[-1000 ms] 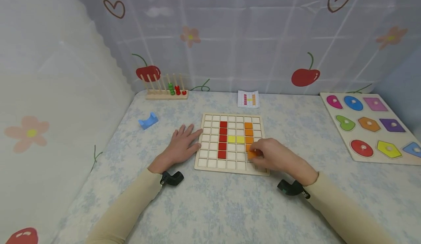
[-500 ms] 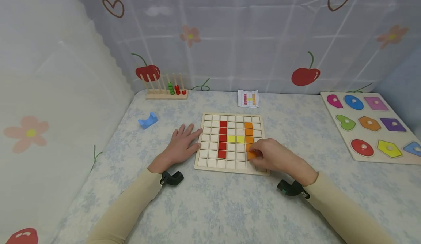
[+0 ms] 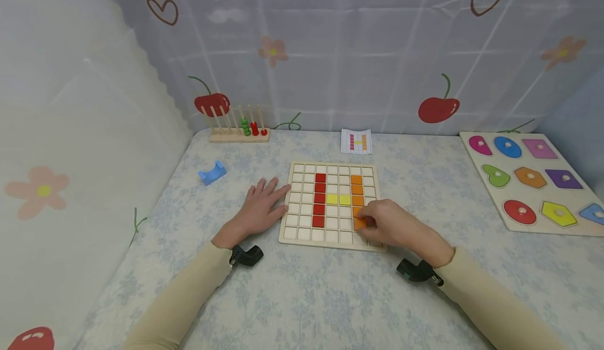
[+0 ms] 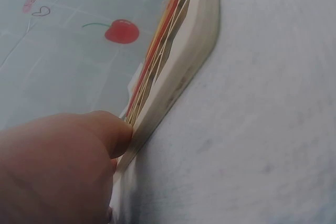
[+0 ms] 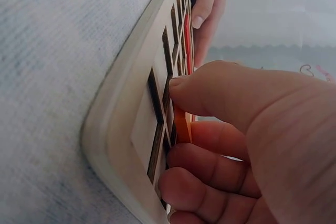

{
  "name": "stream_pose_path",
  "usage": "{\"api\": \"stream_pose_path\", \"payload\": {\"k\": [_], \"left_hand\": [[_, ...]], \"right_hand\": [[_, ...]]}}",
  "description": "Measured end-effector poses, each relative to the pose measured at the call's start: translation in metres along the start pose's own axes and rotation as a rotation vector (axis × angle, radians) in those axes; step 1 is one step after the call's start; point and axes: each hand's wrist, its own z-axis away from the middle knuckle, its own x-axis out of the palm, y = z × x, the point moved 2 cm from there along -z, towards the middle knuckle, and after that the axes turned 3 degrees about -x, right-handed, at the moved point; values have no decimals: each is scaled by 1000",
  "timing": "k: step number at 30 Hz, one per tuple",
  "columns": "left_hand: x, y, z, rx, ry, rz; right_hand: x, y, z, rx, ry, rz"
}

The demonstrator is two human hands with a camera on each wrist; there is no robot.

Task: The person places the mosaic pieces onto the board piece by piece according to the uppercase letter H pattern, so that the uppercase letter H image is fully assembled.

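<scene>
A wooden grid board (image 3: 309, 243) lies flat on the table, with a column of red tiles (image 3: 320, 198), two yellow tiles (image 3: 338, 199) and a column of orange tiles (image 3: 357, 189). At the low end of that orange column, my right hand (image 3: 394, 224) pinches an orange tile (image 5: 182, 124) between thumb and index finger. The tile is tilted up from the grid in the right wrist view; its far edge is hidden. My left hand (image 3: 259, 208) lies with spread fingers at the board's left edge, thumb and index fingertip touching the frame.
Behind the board lies a printed pattern card (image 3: 356, 142). A bead-peg stand (image 3: 239, 136) is at the back left, with a blue curved piece (image 3: 213, 173) in front of it. On the right lies a knobbed shape puzzle (image 3: 507, 195). Fabric hangs behind the table.
</scene>
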Motion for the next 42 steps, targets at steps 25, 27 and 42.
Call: {"api": "stream_pose_path", "payload": {"k": [25, 27, 42], "left_hand": [[0, -2, 0, -1, 4, 12], [-1, -2, -1, -2, 2, 11], [1, 0, -1, -4, 0, 2]], "right_hand": [[0, -2, -1, 5, -8, 10], [1, -3, -2, 7, -8, 17], [-1, -3, 1, 4, 1, 7]]}}
